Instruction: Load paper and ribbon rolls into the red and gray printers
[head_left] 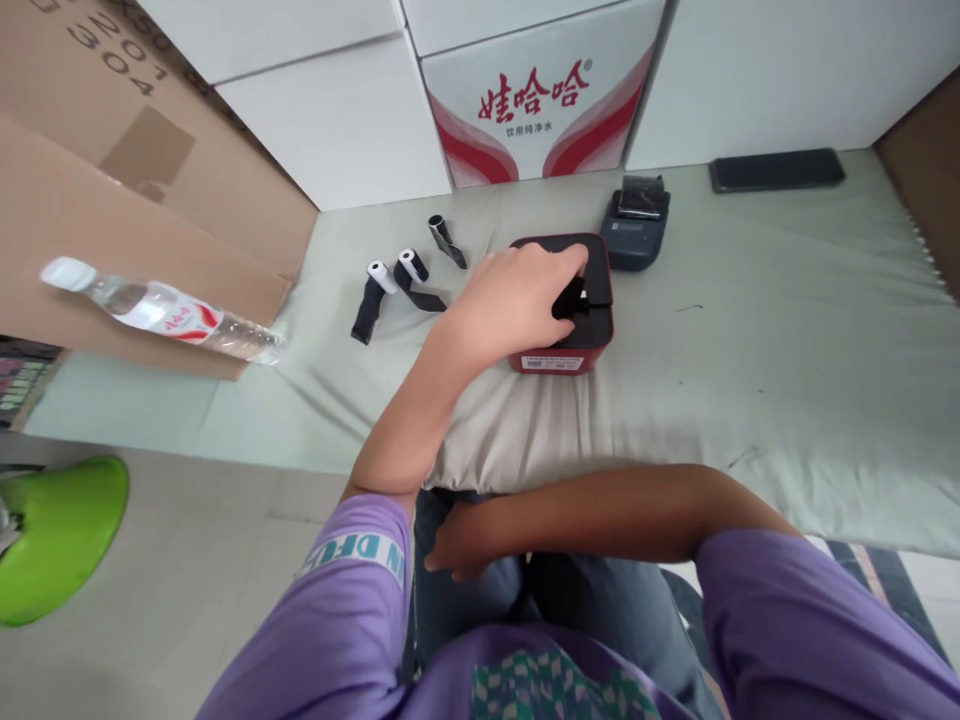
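A squarish box with red sides and a black top (551,355) stands near the front edge of the cloth-covered surface. My left hand (521,300) reaches over it from the left, thumb and forefinger bent down on its top around a dark opening. A small whitish spot shows in that opening; my other left fingers are hidden. Low over my lap, my right hand (461,540) rests against my thigh with its fingers loosely extended, holding nothing visible. Left of the box lie several small rolls with loose dark strips, among them a white-ended roll (381,276) and a darker roll (437,228).
A dark blue handheld device (634,235) and a flat black slab (776,171) lie behind and to the right. At left, a water bottle (176,313) is by a cardboard carton (187,250). White cartons (532,100) line the back. A green chair (67,540) stands lower left.
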